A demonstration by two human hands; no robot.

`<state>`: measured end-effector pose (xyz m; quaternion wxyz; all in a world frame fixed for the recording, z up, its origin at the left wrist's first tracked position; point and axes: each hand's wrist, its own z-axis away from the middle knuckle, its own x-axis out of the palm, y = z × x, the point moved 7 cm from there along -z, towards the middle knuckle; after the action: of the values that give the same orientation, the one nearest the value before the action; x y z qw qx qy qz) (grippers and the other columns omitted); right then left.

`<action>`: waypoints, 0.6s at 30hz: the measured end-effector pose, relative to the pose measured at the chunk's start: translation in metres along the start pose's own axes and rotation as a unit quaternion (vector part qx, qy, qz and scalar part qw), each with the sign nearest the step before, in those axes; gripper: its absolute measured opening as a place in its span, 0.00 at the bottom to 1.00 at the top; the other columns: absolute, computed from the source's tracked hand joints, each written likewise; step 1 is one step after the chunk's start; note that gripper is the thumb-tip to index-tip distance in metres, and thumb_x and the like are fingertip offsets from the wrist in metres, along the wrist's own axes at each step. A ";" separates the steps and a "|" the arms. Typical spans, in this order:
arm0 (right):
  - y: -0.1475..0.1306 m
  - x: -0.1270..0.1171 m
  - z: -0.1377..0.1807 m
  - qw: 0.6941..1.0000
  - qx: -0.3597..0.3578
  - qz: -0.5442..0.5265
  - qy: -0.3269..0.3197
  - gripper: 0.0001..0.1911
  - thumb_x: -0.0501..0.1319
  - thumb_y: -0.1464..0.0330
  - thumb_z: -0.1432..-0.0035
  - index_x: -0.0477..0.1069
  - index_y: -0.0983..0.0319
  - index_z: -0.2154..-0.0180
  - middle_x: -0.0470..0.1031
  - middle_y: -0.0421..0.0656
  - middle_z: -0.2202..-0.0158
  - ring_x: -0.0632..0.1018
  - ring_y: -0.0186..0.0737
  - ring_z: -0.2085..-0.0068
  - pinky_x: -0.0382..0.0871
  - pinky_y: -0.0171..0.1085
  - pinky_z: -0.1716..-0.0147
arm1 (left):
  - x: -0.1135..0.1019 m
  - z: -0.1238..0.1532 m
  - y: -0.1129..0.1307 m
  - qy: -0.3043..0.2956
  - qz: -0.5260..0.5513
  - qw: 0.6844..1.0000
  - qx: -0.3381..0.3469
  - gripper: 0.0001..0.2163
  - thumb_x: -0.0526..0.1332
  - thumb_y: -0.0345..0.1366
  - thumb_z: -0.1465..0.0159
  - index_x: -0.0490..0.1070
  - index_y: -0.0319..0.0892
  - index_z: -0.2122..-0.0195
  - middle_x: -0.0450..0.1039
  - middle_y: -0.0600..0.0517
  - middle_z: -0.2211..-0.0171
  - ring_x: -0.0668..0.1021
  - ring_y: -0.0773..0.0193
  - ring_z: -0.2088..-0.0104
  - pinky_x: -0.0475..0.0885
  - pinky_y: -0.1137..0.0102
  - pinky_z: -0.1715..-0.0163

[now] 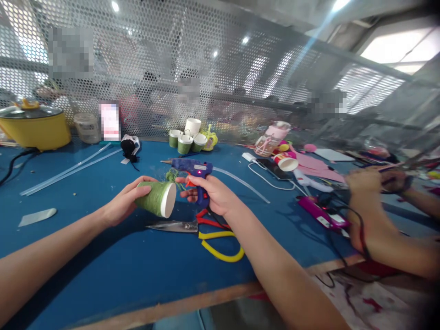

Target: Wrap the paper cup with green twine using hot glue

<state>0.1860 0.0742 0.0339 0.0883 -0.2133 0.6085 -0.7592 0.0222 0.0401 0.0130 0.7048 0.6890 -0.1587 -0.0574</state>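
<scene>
Here, the left hand (124, 202) curls its fingers round a cup (154, 199); the right hand (220, 195) grips a glue gun (189, 166); scissors (180, 226) lie nearer.

I see a dark blue glue gun (185, 165) with red LED (199, 172), red-orange trigger (189, 181). Left of it, streaked green cup (151, 198), white end (168, 200). In front of it, scissors (178, 226): red and yellow handles (220, 235). Right of it, magenta power strip (314, 211). Behind it, grey dot-perforated panel (220, 87). Tabletop (120, 275) plain blue.
</scene>
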 end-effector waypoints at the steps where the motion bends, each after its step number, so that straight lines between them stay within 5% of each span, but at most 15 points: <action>1: 0.002 0.003 0.000 1.000 0.006 -0.001 -0.013 0.07 0.57 0.71 0.47 0.72 0.64 0.65 0.73 0.48 0.54 0.78 0.34 0.73 0.70 0.30 0.78 | 0.001 0.000 -0.002 -0.010 0.014 1.000 -0.007 0.17 0.58 0.44 0.46 0.63 0.40 0.59 0.68 0.52 0.68 0.70 0.65 0.71 0.65 0.73 0.73; 11: 0.010 0.012 -0.002 0.998 0.020 -0.038 -0.041 0.06 0.57 0.72 0.47 0.72 0.64 0.66 0.77 0.46 0.61 0.78 0.34 0.70 0.72 0.34 0.68 | 0.011 0.002 -0.003 -0.043 0.011 0.999 -0.025 0.19 0.58 0.47 0.47 0.62 0.39 0.59 0.67 0.51 0.69 0.70 0.64 0.72 0.65 0.72 0.75; 18: 0.003 0.018 -0.001 0.997 -0.013 -0.051 -0.059 0.06 0.57 0.72 0.47 0.72 0.65 0.68 0.78 0.45 0.66 0.78 0.34 0.67 0.71 0.32 0.64 | 0.013 0.007 -0.001 -0.057 -0.166 0.984 -0.002 0.18 0.54 0.47 0.42 0.61 0.42 0.55 0.67 0.50 0.63 0.69 0.61 0.67 0.65 0.69 0.70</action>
<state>0.1696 0.0673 0.0349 0.0825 -0.2900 0.6001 -0.7409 0.0325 0.0292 0.0138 0.6767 0.6999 -0.0820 -0.2134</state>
